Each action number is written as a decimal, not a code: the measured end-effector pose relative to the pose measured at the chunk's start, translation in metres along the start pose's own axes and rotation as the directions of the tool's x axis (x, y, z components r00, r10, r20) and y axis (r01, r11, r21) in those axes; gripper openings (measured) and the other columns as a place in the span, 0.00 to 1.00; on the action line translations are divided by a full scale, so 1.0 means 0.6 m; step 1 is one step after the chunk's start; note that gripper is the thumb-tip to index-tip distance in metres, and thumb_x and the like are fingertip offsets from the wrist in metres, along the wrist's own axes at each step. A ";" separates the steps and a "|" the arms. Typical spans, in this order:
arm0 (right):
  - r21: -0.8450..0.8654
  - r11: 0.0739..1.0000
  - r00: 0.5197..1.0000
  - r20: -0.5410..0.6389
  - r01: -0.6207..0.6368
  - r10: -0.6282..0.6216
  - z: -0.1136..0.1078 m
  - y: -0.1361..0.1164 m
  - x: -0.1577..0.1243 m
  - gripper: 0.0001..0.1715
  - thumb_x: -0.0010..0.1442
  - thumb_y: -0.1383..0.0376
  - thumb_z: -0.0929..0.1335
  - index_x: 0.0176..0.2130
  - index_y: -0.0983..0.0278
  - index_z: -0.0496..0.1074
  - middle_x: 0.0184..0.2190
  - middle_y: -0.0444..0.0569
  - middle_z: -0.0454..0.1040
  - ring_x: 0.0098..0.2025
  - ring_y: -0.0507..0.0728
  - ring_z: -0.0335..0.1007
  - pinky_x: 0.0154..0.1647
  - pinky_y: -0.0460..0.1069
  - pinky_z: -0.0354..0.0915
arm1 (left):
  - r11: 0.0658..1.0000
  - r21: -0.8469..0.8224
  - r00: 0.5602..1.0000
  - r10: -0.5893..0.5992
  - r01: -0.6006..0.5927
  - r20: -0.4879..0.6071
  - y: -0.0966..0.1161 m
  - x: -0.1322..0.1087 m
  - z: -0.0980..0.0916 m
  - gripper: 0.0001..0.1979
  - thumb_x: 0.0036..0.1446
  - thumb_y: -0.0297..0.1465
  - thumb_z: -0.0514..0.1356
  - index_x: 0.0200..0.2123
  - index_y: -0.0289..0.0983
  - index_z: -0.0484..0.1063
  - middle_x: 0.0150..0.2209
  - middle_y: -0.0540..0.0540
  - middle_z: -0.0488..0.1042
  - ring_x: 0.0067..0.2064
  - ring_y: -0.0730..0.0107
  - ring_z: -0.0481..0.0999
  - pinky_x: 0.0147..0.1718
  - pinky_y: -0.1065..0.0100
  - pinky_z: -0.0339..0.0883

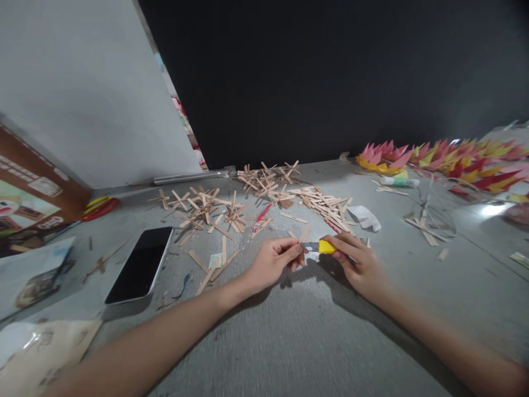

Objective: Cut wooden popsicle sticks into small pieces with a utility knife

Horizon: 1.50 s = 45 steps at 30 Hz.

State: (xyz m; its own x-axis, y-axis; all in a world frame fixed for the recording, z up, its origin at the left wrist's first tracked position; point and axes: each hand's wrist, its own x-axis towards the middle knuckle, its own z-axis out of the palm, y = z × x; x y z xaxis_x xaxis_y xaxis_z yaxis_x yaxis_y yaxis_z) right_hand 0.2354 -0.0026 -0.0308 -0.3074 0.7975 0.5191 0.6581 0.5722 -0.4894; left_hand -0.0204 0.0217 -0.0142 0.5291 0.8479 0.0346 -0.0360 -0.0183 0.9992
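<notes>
My right hand [355,262] is closed around a yellow-handled utility knife [327,246], its grey metal end [311,247] pointing left. Directly opposite, my left hand [279,259] is pinched, thumb against fingers, at the tip of that metal end. A pale wooden craft stick [305,234] shows just above these fingertips; whether they grip it or only the blade end is hidden. Beyond my hands lies a heap of loose craft sticks [324,205]. Crossed sticks joined into star shapes [202,207] are piled left of it.
A phone [140,264] lies at left, near a brown box [37,187] and red and yellow scissors-like handles [100,208]. A red pen [262,216], crumpled white paper [365,217], a glue stick [399,181] and pointed paper crowns [384,158] lie farther back. A black panel [330,82] stands behind.
</notes>
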 end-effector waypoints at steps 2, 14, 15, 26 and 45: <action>0.000 1.000 1.000 -0.002 0.001 -0.001 -0.001 -0.003 0.001 0.18 0.75 0.65 0.63 0.58 0.55 0.77 0.46 0.53 0.79 0.47 0.62 0.76 0.47 0.57 0.70 | 1.000 -0.018 1.000 0.012 -0.012 0.010 -0.002 0.000 0.000 0.21 0.70 0.46 0.60 0.31 0.36 0.75 0.29 0.49 0.74 0.28 0.76 0.68 0.30 0.73 0.61; 0.012 1.000 1.000 0.005 0.012 -0.012 -0.004 -0.005 0.000 0.18 0.75 0.66 0.63 0.58 0.56 0.76 0.47 0.52 0.78 0.48 0.62 0.74 0.48 0.57 0.69 | 1.000 -0.006 1.000 0.023 -0.023 0.010 0.002 -0.002 0.003 0.20 0.70 0.44 0.60 0.31 0.35 0.74 0.28 0.49 0.73 0.27 0.77 0.68 0.29 0.73 0.61; 0.014 1.000 1.000 0.004 0.012 -0.012 -0.004 -0.003 0.000 0.18 0.75 0.67 0.63 0.58 0.56 0.76 0.47 0.53 0.78 0.49 0.62 0.74 0.49 0.57 0.69 | 1.000 -0.006 1.000 0.021 -0.021 0.004 0.001 -0.002 0.004 0.20 0.70 0.43 0.60 0.31 0.35 0.74 0.28 0.49 0.74 0.27 0.77 0.68 0.29 0.73 0.61; -0.005 1.000 1.000 0.013 0.005 -0.005 -0.001 -0.002 -0.002 0.18 0.75 0.67 0.63 0.59 0.56 0.75 0.47 0.52 0.77 0.48 0.62 0.73 0.48 0.57 0.68 | 1.000 0.001 1.000 0.020 -0.020 0.009 -0.002 0.000 0.003 0.21 0.70 0.45 0.60 0.30 0.35 0.74 0.28 0.49 0.73 0.27 0.76 0.68 0.30 0.73 0.61; 0.012 1.000 0.999 -0.020 0.025 -0.025 -0.001 -0.009 0.003 0.18 0.75 0.68 0.64 0.58 0.57 0.76 0.45 0.51 0.78 0.46 0.61 0.74 0.47 0.55 0.68 | 1.000 -0.025 1.000 0.016 -0.016 -0.018 -0.006 0.003 0.002 0.21 0.69 0.46 0.61 0.30 0.35 0.74 0.28 0.49 0.75 0.26 0.77 0.69 0.28 0.73 0.61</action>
State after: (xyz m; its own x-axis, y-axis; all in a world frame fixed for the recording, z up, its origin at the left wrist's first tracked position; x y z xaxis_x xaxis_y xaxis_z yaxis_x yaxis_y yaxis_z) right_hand 0.2319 -0.0041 -0.0267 -0.3099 0.7791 0.5449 0.6422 0.5942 -0.4843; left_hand -0.0179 0.0226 -0.0175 0.5127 0.8571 0.0501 -0.0662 -0.0188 0.9976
